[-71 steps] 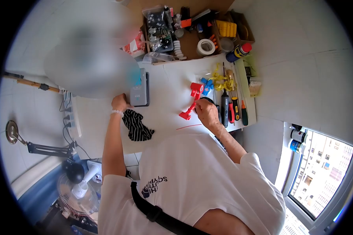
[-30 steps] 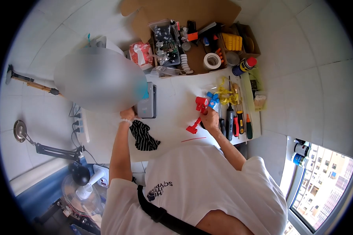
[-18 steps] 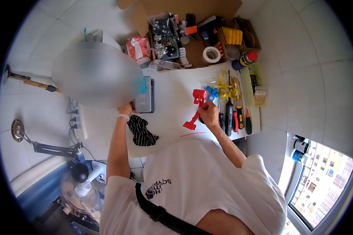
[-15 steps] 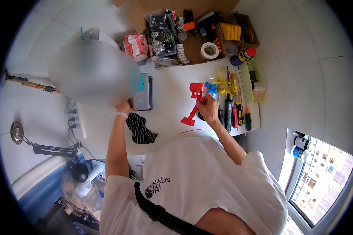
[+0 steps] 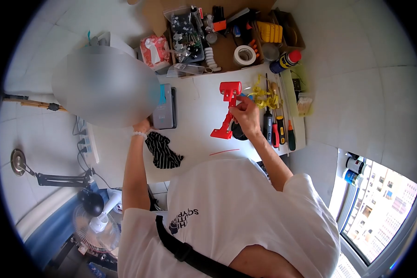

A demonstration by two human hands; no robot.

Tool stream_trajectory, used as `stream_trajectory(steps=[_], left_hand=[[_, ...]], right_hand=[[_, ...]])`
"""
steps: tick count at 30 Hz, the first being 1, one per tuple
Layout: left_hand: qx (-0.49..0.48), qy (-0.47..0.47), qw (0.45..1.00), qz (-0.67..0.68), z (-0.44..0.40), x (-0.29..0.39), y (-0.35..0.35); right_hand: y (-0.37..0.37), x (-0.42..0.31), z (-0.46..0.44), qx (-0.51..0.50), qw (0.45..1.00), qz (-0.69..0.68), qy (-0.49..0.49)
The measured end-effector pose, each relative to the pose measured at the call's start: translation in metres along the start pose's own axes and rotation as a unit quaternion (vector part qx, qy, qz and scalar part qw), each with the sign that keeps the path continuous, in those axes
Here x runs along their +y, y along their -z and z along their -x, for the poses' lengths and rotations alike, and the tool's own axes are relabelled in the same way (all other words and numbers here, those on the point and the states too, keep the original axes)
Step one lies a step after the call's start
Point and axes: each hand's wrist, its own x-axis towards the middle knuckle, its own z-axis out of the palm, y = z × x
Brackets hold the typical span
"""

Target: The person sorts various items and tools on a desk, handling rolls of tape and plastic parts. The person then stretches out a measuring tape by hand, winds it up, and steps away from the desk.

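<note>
My right hand (image 5: 247, 116) is closed, thumb and fingers pinching the middle of a red plastic bracket-like part (image 5: 228, 116). The part has a cylinder-shaped head at its far end and a flat foot at its near end. It is held tilted above the white table. A dark round object (image 5: 238, 132) shows partly behind this hand. My left hand (image 5: 142, 126) is at the left, beside a grey box-shaped device (image 5: 164, 113); a blurred patch covers its fingers. Just below it lies a black-and-white striped cloth (image 5: 163, 150).
Screwdrivers (image 5: 280, 127) and yellow curled strips (image 5: 265, 98) lie at the right. A cardboard box (image 5: 227, 55) at the back holds parts and a tape roll (image 5: 244, 55). A spray can (image 5: 285, 61) and tissue pack (image 5: 154, 52) flank it. A thin red strip (image 5: 224, 151) lies near the front edge.
My right hand has raised the red part and shifted it away from me, turning its head slightly. It now covers more of the blue item behind. My left hand stays by the grey device.
</note>
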Motion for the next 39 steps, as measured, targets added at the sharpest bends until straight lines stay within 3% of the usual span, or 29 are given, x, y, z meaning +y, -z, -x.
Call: stream_trajectory(steps=[3,6,13,20,27,39], left_hand=[[0.008,0.012,1.000,0.003,0.001,0.003,0.001],[0.015,0.020,1.000,-0.007,0.003,0.005,0.001],[0.026,0.008,0.999,-0.023,0.002,0.002,-0.003],[0.004,0.020,1.000,-0.022,0.001,0.004,0.000],[0.015,0.011,1.000,-0.025,0.003,0.004,0.000],[0.065,-0.002,0.998,-0.020,0.006,0.004,0.000]], right_hand=[[0.001,-0.003,-0.003,-0.064,0.988,-0.122,-0.072],[0.002,-0.007,-0.007,-0.069,0.985,-0.131,-0.084],[0.023,-0.023,-0.033,-0.015,0.999,-0.021,0.018],[0.045,-0.063,-0.047,0.003,0.997,-0.018,0.072],[0.058,-0.059,-0.053,-0.001,0.999,-0.044,0.023],[0.058,-0.056,-0.052,0.005,0.998,-0.048,0.027]])
